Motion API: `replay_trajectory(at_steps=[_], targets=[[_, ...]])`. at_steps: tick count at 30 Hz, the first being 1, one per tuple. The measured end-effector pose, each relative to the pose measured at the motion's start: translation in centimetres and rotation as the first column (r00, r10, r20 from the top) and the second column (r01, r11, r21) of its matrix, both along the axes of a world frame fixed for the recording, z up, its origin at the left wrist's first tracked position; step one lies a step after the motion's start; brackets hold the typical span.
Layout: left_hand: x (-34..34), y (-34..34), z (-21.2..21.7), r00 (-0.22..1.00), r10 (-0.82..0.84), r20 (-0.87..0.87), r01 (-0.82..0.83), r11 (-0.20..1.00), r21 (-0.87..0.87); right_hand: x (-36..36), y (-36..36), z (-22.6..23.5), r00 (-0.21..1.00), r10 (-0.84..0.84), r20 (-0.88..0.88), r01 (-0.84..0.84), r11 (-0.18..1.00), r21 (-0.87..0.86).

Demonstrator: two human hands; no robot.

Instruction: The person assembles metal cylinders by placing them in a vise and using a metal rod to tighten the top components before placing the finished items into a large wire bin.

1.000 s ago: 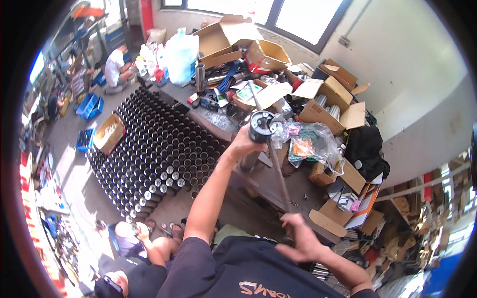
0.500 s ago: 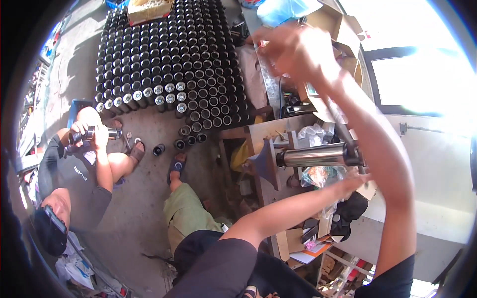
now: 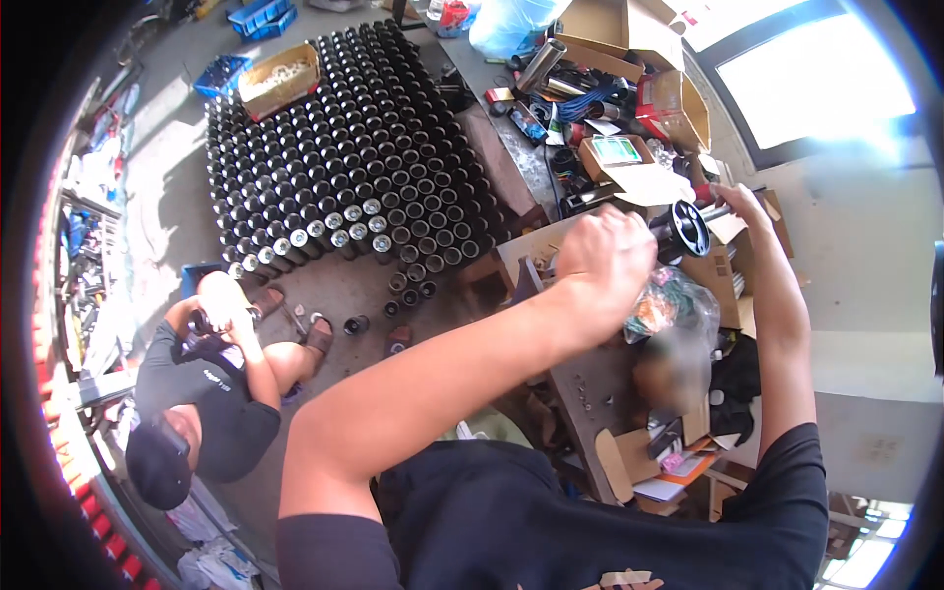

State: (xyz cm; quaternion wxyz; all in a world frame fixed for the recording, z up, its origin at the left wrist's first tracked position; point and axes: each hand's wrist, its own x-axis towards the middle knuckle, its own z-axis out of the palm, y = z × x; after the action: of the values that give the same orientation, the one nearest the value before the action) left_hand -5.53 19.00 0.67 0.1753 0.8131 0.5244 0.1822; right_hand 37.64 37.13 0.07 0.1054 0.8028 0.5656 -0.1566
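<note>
My left hand (image 3: 608,258) is closed at the workbench, wrapped round a cylinder whose body it mostly hides. The cylinder's round black end piece (image 3: 683,231), with openings in its face, shows just right of the fingers. Further right, my right hand (image 3: 744,205) is closed on a metal bar (image 3: 717,212), which lies close to the black end piece. Whether the bar touches that piece, I cannot tell. Below my left hand is a clear plastic bag (image 3: 678,310) with coloured contents.
Rows of black cylinders (image 3: 324,147) stand on the floor, some silver-topped. A person (image 3: 211,383) sits at the left with a cylinder in their hands. An open carton (image 3: 279,83) rests on the rows. Boxes, a metal tube (image 3: 541,66) and blue cable (image 3: 590,98) clutter the bench.
My right hand has come down from high over the bench to beside the cylinder's end. My left hand has moved from that end onto the cylinder's body. The view has shifted.
</note>
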Motion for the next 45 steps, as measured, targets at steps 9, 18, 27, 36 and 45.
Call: replay_trajectory(at_steps=[9, 18, 27, 36, 45], targets=[[0.0, 12.6, -3.9, 0.926, -0.377, -0.016, 0.215, 0.493, 0.843, -6.8, -37.6, 3.8, 0.816, -0.047, 0.576, -0.237, 0.882, 0.407], [8.3, 13.3, -7.5, 0.902, -0.118, 0.415, -0.289, 0.551, 0.783, -4.3, -34.9, 10.7, 0.792, -0.025, -0.61, -0.114, 0.976, -0.188], [20.0, 17.5, -1.7, 0.277, -0.879, 0.389, 0.301, 0.463, 0.833, -39.7, -42.4, -8.6, -0.314, -0.132, -0.94, 0.458, 0.846, -0.272], [16.2, 13.6, 1.3, 0.771, -0.632, 0.076, 0.492, 0.669, 0.557, -51.4, -27.6, -12.5, -0.009, 0.275, -0.961, 0.823, 0.548, 0.149], [-16.3, -9.0, -3.5, 0.791, 0.317, 0.523, 0.415, 0.351, -0.839, -17.2, -21.7, 1.1, 0.974, 0.144, 0.176, -0.186, 0.056, 0.981]])
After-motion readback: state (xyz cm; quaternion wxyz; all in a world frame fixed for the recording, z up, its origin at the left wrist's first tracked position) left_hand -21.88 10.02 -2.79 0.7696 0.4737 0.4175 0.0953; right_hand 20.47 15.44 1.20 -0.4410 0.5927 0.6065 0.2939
